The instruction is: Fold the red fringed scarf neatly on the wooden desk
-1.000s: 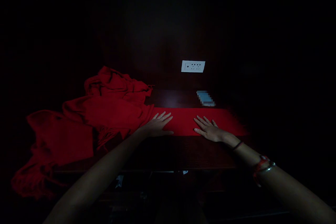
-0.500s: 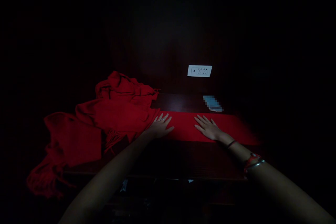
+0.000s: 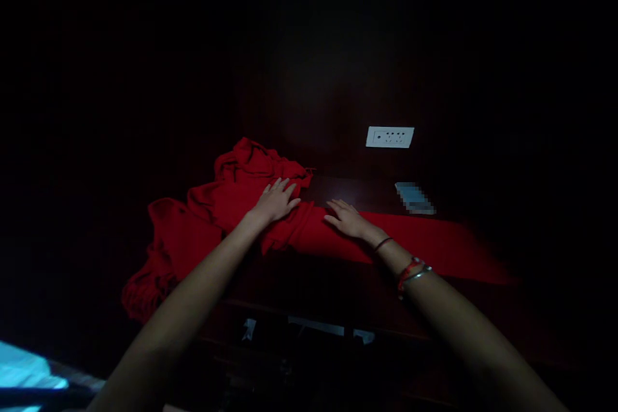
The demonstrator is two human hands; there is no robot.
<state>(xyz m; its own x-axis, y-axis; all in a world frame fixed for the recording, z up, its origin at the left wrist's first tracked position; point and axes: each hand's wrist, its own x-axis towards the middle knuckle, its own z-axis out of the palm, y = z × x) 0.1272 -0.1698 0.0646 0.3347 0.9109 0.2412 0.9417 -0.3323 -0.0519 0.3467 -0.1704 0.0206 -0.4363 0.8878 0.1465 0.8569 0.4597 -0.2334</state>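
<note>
A red fringed scarf (image 3: 425,238) lies along a dark wooden surface, flat and smooth on the right and heaped in loose folds on the left. Its tassels hang at the lower left. My left hand (image 3: 277,201) rests on the bunched cloth, palm down with fingers spread; a ring shows on it. To the right, my right hand (image 3: 348,219) lies palm down over the flat strip near its far edge, fingers stretched out. Bracelets circle my right wrist. Neither hand grips the cloth.
A phone (image 3: 415,198) lies on the dark surface (image 3: 342,189) behind the scarf. On the wall above is a white socket plate (image 3: 390,137). Pale items (image 3: 316,325) show under the front edge. Something bright bluish (image 3: 24,367) is at the lower left. Most surroundings are dark.
My left hand has moved from the flat strip up onto the bunched cloth. My right hand has slid left along the strip. The view has shifted, bringing the bright patch in at lower left.
</note>
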